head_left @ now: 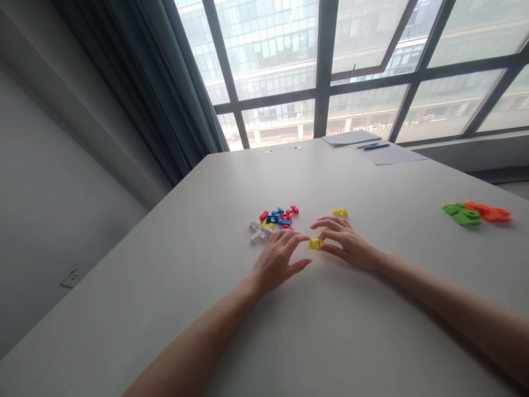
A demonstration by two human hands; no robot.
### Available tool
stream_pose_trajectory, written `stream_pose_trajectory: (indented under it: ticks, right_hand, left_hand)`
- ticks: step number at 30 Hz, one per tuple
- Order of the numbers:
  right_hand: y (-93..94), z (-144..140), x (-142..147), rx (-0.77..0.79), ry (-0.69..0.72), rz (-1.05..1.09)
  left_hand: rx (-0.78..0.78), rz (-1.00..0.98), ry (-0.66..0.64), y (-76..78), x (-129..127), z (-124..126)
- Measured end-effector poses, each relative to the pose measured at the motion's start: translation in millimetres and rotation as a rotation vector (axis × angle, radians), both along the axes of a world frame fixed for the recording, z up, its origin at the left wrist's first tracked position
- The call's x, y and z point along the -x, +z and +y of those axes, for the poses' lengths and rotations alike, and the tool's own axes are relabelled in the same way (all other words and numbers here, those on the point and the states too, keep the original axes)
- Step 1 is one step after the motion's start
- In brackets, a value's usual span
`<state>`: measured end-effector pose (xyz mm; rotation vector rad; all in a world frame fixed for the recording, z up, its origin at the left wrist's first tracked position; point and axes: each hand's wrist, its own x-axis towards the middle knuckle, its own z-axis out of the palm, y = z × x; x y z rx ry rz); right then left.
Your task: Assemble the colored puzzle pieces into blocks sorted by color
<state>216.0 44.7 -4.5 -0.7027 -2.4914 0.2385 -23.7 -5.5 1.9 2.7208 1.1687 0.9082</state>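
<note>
A small yellow plastic piece (316,243) with an opening in its side is at the table's middle, between my two hands. My right hand (345,242) grips its right end between thumb and fingers. My left hand (279,259) has its thumb and index finger spread apart, the index fingertip close to the piece's left edge; whether it touches I cannot tell. Just beyond my left hand lies a loose pile of small plastic pieces (273,219) in red, blue, yellow and white, partly covered by the fingers. Another yellow piece (340,213) sits beyond my right hand.
Green (462,215) and orange (490,213) soft-looking items lie at the right of the white table (256,176). Papers (388,154) with a blue pen (376,146) rest at the far edge, below the window. A dark curtain (165,82) hangs at the left.
</note>
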Motion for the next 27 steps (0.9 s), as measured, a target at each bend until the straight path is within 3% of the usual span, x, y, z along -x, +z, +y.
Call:
stream_pose_trajectory:
  ticks: [7, 21, 24, 27]
  right_hand:
    - [0.7, -11.1, 11.5, 0.025, 0.046, -0.018]
    - [0.7, -9.5, 11.2, -0.06, -0.016, 0.064]
    - [0.5, -2.0, 0.8, -0.081, -0.088, 0.046]
    - [-1.7, 7.8, -11.9, -0.085, -0.181, -0.009]
  left_hand:
    - [-0.053, 0.016, -0.007, 0.0, -0.6, -0.3]
    - [0.017, 0.018, 0.07, -2.7, 0.2, 0.4]
    - [-0.014, 0.07, 0.139, -1.5, 1.5, 0.1]
    - [-0.063, 0.117, 0.301, 1.6, 5.6, 2.1]
